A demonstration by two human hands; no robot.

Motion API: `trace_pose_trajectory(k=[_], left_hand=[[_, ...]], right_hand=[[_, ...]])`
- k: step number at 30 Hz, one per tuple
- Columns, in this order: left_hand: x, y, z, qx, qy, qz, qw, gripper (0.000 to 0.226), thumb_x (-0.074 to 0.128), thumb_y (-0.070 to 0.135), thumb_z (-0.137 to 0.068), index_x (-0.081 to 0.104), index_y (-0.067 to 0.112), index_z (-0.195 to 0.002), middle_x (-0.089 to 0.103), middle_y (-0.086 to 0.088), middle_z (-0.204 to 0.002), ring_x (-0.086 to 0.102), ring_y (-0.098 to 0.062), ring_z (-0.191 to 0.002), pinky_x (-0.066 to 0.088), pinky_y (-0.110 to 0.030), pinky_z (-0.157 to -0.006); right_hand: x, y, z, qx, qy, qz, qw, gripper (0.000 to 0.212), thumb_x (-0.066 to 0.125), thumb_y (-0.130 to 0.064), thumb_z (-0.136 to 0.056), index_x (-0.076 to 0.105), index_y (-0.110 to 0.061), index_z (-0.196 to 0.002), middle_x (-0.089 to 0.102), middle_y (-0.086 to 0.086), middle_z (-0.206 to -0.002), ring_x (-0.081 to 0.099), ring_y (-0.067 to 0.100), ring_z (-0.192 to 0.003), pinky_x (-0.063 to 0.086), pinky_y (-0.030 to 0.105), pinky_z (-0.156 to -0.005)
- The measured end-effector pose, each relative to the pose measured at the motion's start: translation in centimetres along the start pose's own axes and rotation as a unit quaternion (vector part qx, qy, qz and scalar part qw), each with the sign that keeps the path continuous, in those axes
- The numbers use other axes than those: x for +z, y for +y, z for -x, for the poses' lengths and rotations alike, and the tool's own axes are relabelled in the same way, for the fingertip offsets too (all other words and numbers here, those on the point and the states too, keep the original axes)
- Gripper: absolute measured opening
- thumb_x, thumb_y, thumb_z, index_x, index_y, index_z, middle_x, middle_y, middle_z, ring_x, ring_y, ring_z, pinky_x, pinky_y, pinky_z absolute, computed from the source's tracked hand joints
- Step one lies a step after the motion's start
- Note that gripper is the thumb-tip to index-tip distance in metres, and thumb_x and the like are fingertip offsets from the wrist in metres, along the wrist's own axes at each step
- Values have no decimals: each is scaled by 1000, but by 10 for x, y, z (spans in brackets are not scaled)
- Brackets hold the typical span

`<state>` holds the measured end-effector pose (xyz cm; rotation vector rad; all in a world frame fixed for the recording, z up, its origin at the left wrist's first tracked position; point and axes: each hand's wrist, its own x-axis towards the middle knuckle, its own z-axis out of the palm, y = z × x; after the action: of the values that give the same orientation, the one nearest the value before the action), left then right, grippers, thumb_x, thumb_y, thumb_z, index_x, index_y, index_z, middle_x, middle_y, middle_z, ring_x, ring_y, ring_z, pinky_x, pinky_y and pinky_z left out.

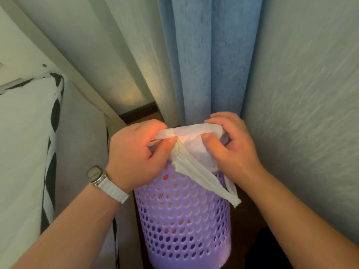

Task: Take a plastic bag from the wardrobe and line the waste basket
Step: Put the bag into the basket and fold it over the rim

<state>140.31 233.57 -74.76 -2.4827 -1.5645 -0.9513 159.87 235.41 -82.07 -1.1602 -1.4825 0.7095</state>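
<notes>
Our forearms reach in from the near edge, a white watch [101, 178] on the left wrist. Our left hand [136, 154] and right hand [231, 144] both pinch the white plastic bag [191, 141], bunched over the mouth of the purple waste basket [184, 220], one handle hanging down its right side. The basket stands on the floor before a blue curtain [209, 55], a mattress [25, 136] at left.

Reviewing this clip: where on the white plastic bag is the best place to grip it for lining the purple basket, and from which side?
Grip the plastic bag at its rolled top edge, from above on opposite sides, as the left hand and right hand do. That edge spans the basket mouth; the dangling handle strip would only bunch it.
</notes>
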Motion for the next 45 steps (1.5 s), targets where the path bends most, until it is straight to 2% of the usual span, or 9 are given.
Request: trace_pose_trajectory(k=[8, 12, 15, 22, 25, 29, 35, 38, 45], left_hand=[[0, 8, 1, -14, 19, 6, 1000, 31, 49, 36, -90, 66, 11, -84, 52, 8, -69, 47, -8, -61, 34, -13, -59], [-5, 9, -3, -6, -45, 24, 999, 32, 49, 44, -86, 64, 15, -86, 55, 7, -75, 51, -12, -68, 41, -28, -63], [0, 20, -4, -16, -65, -46, 997, 36, 49, 47, -88, 68, 19, -100, 66, 5, -90, 60, -18, -84, 44, -39, -82], [12, 40, 0, -57, 55, -153, 985, 19, 52, 29, -91, 68, 20, -96, 64, 1, -92, 57, -25, -96, 28, -47, -105], [13, 38, 0, -70, 64, -105, 990, 14, 51, 23, -88, 63, 16, -88, 58, -2, -85, 52, -26, -89, 31, -44, -98], [11, 28, -2, -82, 59, -64, 993, 14, 49, 24, -87, 61, 16, -87, 56, 0, -82, 49, -24, -83, 34, -45, -84], [10, 25, -3, -76, 83, 42, 993, 17, 46, 25, -91, 60, 15, -87, 50, 8, -83, 46, -17, -80, 41, -47, -73], [11, 26, -3, -74, 89, 59, 992, 18, 48, 26, -92, 60, 14, -88, 51, 7, -84, 47, -19, -82, 41, -51, -74], [7, 47, -3, -78, 83, -28, 993, 34, 60, 36, -83, 65, 17, -111, 60, -3, -110, 55, -27, -106, 35, -64, -97]], right_hand=[[3, -13, 1, 14, 67, -12, 998, 27, 53, -43, -77, 51, -36, -103, 45, -21, -111, 49, 15, -112, 42, 37, -99], [4, -15, 5, -12, 67, 23, 997, 17, 54, -41, -77, 47, -45, -92, 49, -6, -106, 46, 11, -107, 38, 31, -96], [10, -17, 7, -29, 83, 41, 995, 21, 57, -39, -77, 53, -32, -97, 47, -9, -107, 43, 9, -107, 34, 27, -97], [24, -32, 9, 3, 114, 34, 993, 23, 55, -45, -81, 49, -31, -98, 42, -22, -100, 43, 7, -101, 39, 37, -93], [28, -34, 14, 13, 88, 24, 996, 22, 53, -46, -84, 52, -33, -102, 45, -24, -105, 44, 7, -108, 40, 41, -96], [23, -28, 17, 36, 55, 2, 998, 38, 55, -54, -82, 45, -44, -118, 37, -12, -142, 24, 10, -143, 17, 31, -118], [5, -25, 6, 32, 106, -32, 993, 46, 58, -50, -80, 45, -37, -122, 30, 1, -152, 23, 13, -146, 22, 42, -120], [5, -30, 3, 37, 110, -63, 991, 29, 60, -49, -78, 48, -47, -105, 29, -9, -147, 17, 7, -147, 21, 39, -119], [14, -41, 3, 53, 129, -24, 990, 32, 57, -53, -76, 44, -39, -102, 34, 14, -149, 20, 16, -146, 21, 42, -117]])
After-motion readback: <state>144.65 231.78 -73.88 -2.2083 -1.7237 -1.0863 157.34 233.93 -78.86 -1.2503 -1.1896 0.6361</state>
